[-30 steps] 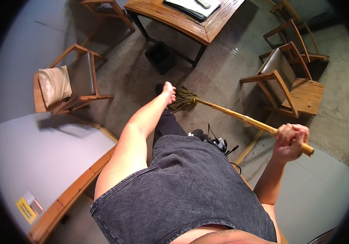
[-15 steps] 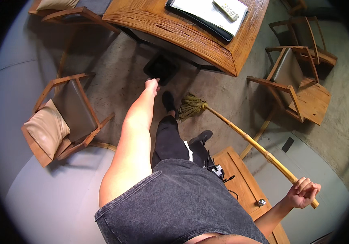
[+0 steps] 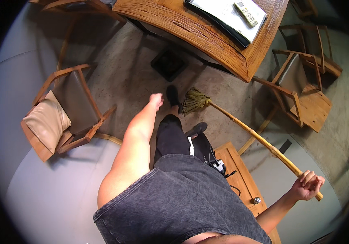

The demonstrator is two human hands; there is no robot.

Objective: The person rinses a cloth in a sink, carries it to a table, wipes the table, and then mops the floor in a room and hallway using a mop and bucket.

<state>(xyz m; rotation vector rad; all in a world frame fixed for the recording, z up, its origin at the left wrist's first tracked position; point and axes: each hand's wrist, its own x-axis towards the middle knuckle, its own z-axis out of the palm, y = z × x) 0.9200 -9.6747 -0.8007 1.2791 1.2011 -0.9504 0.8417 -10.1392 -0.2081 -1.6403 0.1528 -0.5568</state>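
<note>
My right hand (image 3: 308, 185) is closed around the upper end of a long bamboo handle. The handle belongs to a mop (image 3: 196, 100) with an olive-green strand head, which rests on the floor beside my shoes. My left hand (image 3: 156, 100) hangs in front of my left leg with its fingers curled in, and nothing shows in it. Beyond that hand, a black square bin (image 3: 169, 65) stands on the floor by the table, apart from my fingers. What lies inside the bin is too dark to make out.
A wooden table (image 3: 219, 44) ahead holds a black folder with white sheets and a remote control (image 3: 245, 14). An armchair (image 3: 72, 110) with a beige cushion stands left. More wooden chairs (image 3: 296, 81) stand right. A wooden cabinet (image 3: 239, 175) with a round knob is beside my right leg.
My left hand has drawn back toward me, away from the bin's near edge. The bin stays by the table. My right hand keeps its hold on the mop.
</note>
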